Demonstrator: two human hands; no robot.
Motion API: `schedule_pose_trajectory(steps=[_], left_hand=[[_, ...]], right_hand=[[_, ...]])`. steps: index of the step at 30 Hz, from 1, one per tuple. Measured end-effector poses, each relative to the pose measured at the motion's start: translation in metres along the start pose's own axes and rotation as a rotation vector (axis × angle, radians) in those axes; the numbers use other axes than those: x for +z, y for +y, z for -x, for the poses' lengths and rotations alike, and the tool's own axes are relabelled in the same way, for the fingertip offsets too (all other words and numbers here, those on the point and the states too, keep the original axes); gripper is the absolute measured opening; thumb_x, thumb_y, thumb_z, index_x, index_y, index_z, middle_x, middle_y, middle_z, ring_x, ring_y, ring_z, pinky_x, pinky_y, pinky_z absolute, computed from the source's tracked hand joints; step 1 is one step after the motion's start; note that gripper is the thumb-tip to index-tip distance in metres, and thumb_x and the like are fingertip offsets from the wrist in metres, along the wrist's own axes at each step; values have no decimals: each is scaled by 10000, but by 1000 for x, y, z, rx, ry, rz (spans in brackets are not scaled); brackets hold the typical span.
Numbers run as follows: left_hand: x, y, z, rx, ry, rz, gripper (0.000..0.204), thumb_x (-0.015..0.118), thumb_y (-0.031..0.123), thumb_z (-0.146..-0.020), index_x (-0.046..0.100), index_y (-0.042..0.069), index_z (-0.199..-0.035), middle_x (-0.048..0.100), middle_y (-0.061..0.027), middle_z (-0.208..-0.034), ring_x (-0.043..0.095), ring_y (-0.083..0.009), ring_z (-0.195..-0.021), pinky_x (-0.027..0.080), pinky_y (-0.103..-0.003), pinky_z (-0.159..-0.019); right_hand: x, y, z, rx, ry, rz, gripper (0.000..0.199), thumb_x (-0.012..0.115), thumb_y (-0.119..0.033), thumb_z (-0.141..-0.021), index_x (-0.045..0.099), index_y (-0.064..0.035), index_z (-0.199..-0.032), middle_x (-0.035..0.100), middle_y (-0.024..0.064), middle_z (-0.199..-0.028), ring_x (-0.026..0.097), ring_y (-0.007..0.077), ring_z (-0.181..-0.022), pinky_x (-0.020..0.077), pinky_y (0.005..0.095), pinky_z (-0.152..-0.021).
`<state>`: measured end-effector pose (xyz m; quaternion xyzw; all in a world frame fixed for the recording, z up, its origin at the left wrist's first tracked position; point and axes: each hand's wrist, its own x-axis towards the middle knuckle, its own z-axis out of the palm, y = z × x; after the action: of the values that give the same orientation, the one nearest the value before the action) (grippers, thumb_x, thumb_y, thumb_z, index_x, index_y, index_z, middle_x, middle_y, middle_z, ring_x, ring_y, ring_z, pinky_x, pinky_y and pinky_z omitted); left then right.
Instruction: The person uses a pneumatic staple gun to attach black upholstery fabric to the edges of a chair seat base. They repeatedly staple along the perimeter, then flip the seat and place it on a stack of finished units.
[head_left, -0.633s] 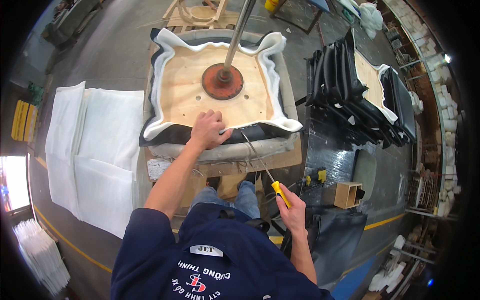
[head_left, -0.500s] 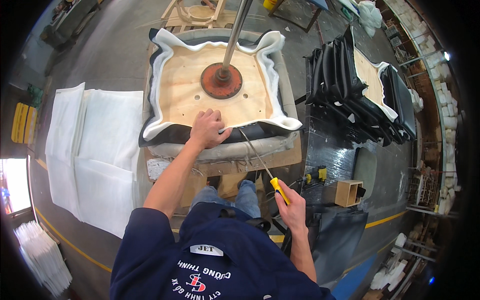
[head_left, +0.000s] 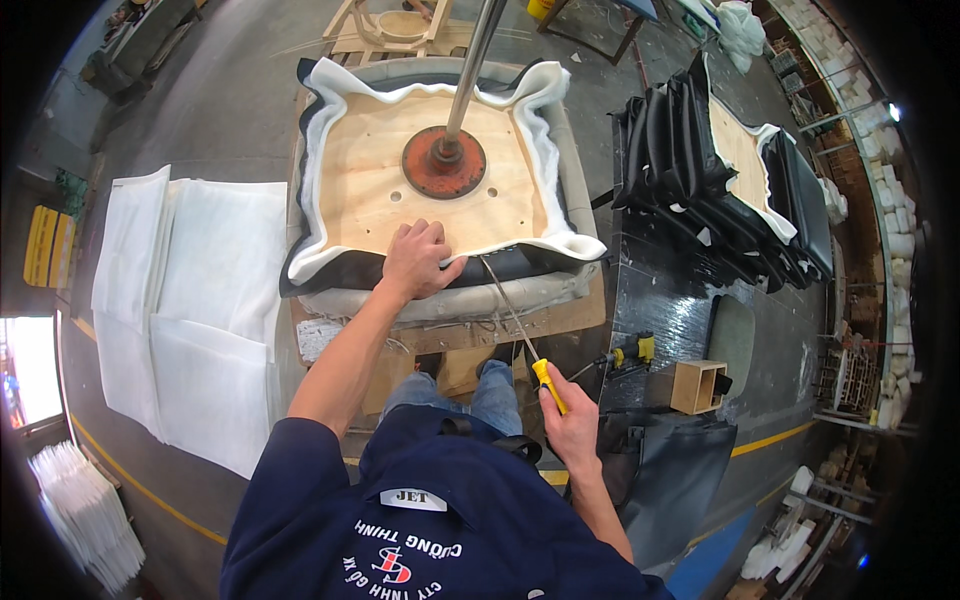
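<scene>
A padded seat lies upside down, its bare plywood base (head_left: 350,190) facing up inside a rim of white wadding (head_left: 318,170) and black cover material (head_left: 350,270). My left hand (head_left: 415,262) grips the near edge, fingers curled onto the plywood and thumb against the cover. In my right hand (head_left: 572,420) is a screwdriver (head_left: 545,375) with a yellow handle and long thin shank. Its tip touches the black cover at the near edge, just right of my left thumb. A red round plate (head_left: 443,165) on a metal rod presses on the middle of the base.
White wadding sheets (head_left: 215,250) are stacked at left. On the dark table at right lie several black-covered seats (head_left: 680,150), a yellow-black power tool (head_left: 632,350) and a small wooden box (head_left: 698,387). Farther off, a wooden chair frame (head_left: 395,25) stands near another person's hand.
My right hand and the screwdriver handle have shifted slightly left, while the tip stays at the cover's edge. My left hand keeps its grip in nearly the same place.
</scene>
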<state>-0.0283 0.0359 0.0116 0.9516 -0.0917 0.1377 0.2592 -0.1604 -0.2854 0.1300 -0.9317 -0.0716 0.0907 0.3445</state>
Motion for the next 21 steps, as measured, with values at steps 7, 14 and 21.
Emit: schedule_pose_trajectory(steps=[7, 14, 21], left_hand=[[-1, 0, 0, 9, 0, -2, 394, 723, 384, -863, 657, 83, -617, 560, -56, -845, 535, -252, -867, 404, -400, -808], [-4, 0, 0, 19, -17, -14, 242, 729, 352, -856, 688, 117, -812, 571, -56, -900, 556, -260, -902, 419, -415, -810], [-11, 0, -3, 245, -112, 12, 253, 714, 247, -868, 733, 244, -1120, 580, -54, -1066, 577, -257, -994, 437, -409, -854]], right_hand=[[21, 8, 10, -125, 83, 74, 423, 726, -105, -920, 681, -102, -1341, 685, 132, -924, 667, 311, -774, 538, 382, -702], [14, 18, -1, 489, -271, -772, 451, 593, -158, -1044, 554, -74, -1486, 694, 106, -881, 535, 101, -552, 438, 243, -523], [0, 38, -13, 671, -478, -1158, 472, 468, -251, -1111, 457, -89, -1554, 707, 96, -884, 510, 89, -535, 453, 251, -516]])
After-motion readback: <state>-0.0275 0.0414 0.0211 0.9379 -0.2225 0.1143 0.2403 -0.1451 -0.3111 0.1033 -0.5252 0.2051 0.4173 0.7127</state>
